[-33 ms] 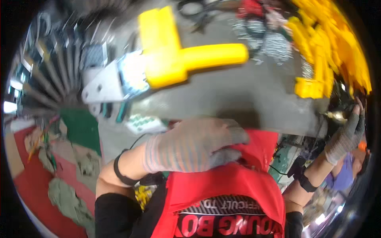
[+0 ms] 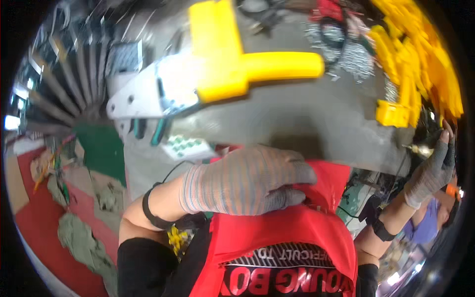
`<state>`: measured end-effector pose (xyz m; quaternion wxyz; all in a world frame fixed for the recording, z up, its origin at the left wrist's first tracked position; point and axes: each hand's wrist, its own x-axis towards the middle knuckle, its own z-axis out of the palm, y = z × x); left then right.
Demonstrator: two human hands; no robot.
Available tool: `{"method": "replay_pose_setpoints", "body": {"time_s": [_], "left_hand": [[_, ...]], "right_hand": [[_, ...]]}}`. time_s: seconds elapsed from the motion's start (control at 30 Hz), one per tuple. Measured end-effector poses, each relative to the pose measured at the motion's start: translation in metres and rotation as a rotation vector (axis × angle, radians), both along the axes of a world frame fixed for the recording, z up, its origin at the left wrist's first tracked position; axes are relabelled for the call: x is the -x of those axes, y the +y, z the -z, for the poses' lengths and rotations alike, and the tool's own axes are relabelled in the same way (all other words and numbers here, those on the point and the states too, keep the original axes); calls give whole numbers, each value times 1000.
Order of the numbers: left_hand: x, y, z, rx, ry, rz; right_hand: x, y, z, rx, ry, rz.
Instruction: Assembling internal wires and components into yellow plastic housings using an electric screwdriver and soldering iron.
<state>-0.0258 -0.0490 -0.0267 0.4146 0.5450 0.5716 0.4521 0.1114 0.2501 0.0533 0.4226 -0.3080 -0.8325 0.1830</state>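
Yellow parts (image 2: 435, 62), rim-cropped | left hand (image 2: 245, 182) half-curled | right hand (image 2: 429, 173) extended | hands' hold: can't tell

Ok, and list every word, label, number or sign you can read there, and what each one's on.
I won't copy wording out, but here is where it stands:
Black shirt: large red lettering, upside down, partly cut off.
Striped band on that shirt: smaller pale lettering, upside down.
White card with green marks: too blurred to read.
Pale plate beside the yellow handle: also too blurred.
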Motion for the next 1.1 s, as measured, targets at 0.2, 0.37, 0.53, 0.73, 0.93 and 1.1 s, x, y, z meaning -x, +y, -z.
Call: {"method": "replay_pose_setpoints", "body": {"time_s": [0.2, 0.37, 0.53, 0.73, 0.93, 1.1], "left_hand": [[-3, -70, 14, 24, -233, -119], [-6, -133, 16, 132, -3, -538], [-34, -150, 27, 305, 84, -1209], [-31, -134, 48, 283, -206, -1191], [-28, -138, 51, 250, -446, -1127], [-18, -133, 35, 278, -780, -973]], "right_hand": [[47, -64, 27, 256, 141, -314], [82, -128, 23, 58, -314, -712], [99, -137, 19, 45, -333, -800], [109, -124, 5, -77, -412, -688], [167, -99, -37, -19, -125, -686], [155, -132, -29, -1, -318, -987]]}}
